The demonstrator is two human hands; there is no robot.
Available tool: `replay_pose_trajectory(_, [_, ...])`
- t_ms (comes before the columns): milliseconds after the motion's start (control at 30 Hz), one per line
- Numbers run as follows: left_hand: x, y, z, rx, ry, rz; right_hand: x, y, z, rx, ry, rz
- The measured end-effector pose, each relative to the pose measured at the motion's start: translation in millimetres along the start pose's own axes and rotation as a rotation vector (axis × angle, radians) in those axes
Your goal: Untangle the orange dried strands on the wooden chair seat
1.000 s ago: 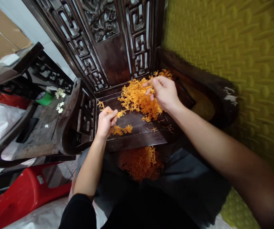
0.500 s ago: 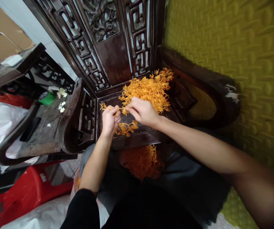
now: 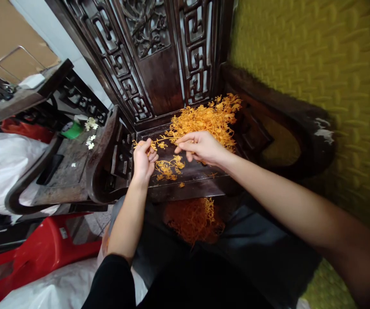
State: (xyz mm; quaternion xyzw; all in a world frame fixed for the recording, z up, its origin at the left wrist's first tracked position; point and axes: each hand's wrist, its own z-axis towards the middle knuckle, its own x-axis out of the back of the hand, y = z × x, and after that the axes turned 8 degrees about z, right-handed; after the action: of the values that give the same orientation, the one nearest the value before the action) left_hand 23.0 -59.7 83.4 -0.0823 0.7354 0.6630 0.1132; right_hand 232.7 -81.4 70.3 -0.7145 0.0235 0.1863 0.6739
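My left hand (image 3: 143, 161) is closed around an orange branching sprig (image 3: 163, 139), which looks like a plastic flower stem. Its thin stalk runs rightward to my right hand (image 3: 202, 148), whose thumb and fingertips pinch together at that end. Part of the sprig is hidden inside my left fist. Behind my right hand, a large heap of similar orange sprigs (image 3: 204, 120) rests on the dark wooden chair seat (image 3: 191, 182). Several loose orange pieces (image 3: 168, 169) lie on the seat between and below my hands.
A carved wooden backrest (image 3: 160, 81) rises behind the heap, with a curved armrest (image 3: 300, 167) to the right. More orange sprigs (image 3: 197, 219) lie below the seat's front edge, by my lap. At left are another wooden chair (image 3: 65, 176), white flowers (image 3: 90, 141) and a red plastic stool (image 3: 46, 244).
My hands have moved apart, the right one rightward, so a longer stretch of stalk shows between them. A small orange piece now lies near the seat's front edge. The view has shifted slightly.
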Motion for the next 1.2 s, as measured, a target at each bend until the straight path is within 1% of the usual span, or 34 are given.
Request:
replay_pose_trajectory(67, [-4.4,1,-5,-0.008,-0.022,0.013,-7,8,-1,-0.016,-0.057,-0.073])
replay_pose_trajectory(167, [-11.7,-3,-11,-0.05,-0.03,0.045,-18,15,-1,0.05,-0.021,-0.246])
replay_pose_trajectory(267, [-19.5,-14,-17,-0.174,0.008,0.145,-29,16,0,0.178,-0.041,-0.335])
replay_pose_trajectory(367, [-23.4,-20,-21,-0.294,0.065,0.32,-35,16,-1,0.218,-0.033,-0.415])
replay_pose_trajectory(433, [-20.0,-16,-17,-0.321,0.086,0.343,-35,15,-5,0.235,-0.011,-0.496])
replay_pose_trajectory(467, [-15.7,-11,-13,-0.336,0.122,0.307,-34,14,-8,0.253,-0.016,-0.535])
replay_pose_trajectory(533, [-2.7,2,-3,-0.362,0.249,0.194,-31,10,-14,0.276,-0.04,-0.609])
replay_pose_trajectory(567, [4.9,9,2,-0.361,0.312,0.141,-29,9,-16,0.272,-0.051,-0.64])
replay_pose_trajectory(600, [12.3,16,7,-0.345,0.352,0.095,-28,7,-19,0.249,-0.06,-0.656])
replay_pose_trajectory(633, [18.3,21,9,-0.31,0.351,0.055,-27,6,-20,0.208,-0.076,-0.651])
replay_pose_trajectory(667, [22.4,25,10,-0.258,0.306,0.024,-26,5,-20,0.155,-0.098,-0.631])
replay_pose_trajectory(700, [24.0,26,9,-0.205,0.237,-0.001,-26,5,-20,0.102,-0.117,-0.603])
replay_pose_trajectory(767, [20.3,24,3,-0.128,0.094,-0.037,-25,6,-17,0.037,-0.139,-0.553])
replay_pose_trajectory(833, [11.3,18,-7,-0.079,-0.014,-0.054,-22,8,-12,0.053,-0.136,-0.513])
replay_pose_trajectory(900, [2.2,14,-15,-0.042,-0.075,-0.065,-20,10,-6,0.109,-0.102,-0.459])
replay_pose_trajectory(967, [-4.5,13,-21,-0.014,-0.094,-0.068,-19,12,-1,0.167,-0.059,-0.412])
replay_pose_trajectory(1067, [-12.2,12,-24,0.005,-0.086,-0.029,-25,15,4,0.221,-0.014,-0.387])
replay_pose_trajectory(1133, [-17.1,9,-25,-0.02,-0.048,-0.004,-31,16,4,0.255,-0.024,-0.404])
replay_pose_trajectory(1200, [-20.0,7,-23,-0.074,0.015,-0.003,-35,14,2,0.304,-0.031,-0.445])
